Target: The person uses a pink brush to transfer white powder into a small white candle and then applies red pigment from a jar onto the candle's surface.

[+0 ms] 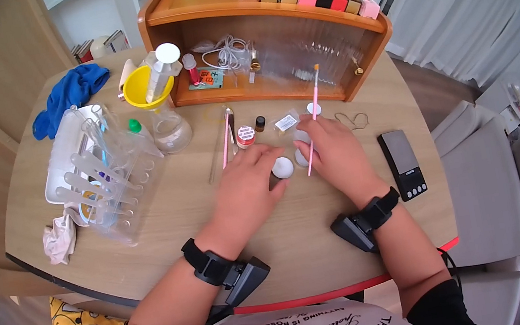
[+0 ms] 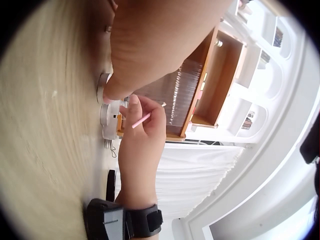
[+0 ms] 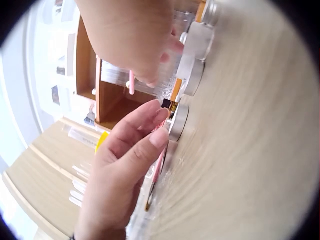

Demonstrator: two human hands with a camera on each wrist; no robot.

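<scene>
1. Right hand point(image 1: 336, 152) pinches the brush point(image 1: 315, 93), bristles toward twelve o'clock.
2. Left hand point(image 1: 243, 192) curves thumb and fingers beside a tin point(image 1: 283, 167) at its two o'clock; I can't tell whether it grips.
3. That tin sits at the right hand's nine o'clock, another tin point(image 1: 300, 158) between.

There are two hands point(image 1: 246, 182), two wrist cameras point(image 1: 247, 281), two pink-handled brushes point(image 1: 315, 93), four small round pots point(image 1: 283, 167), one digital scale point(image 1: 404, 165), one yellow funnel point(image 1: 140, 93), one flask point(image 1: 172, 135) and one blue cloth point(image 1: 71, 98).
</scene>
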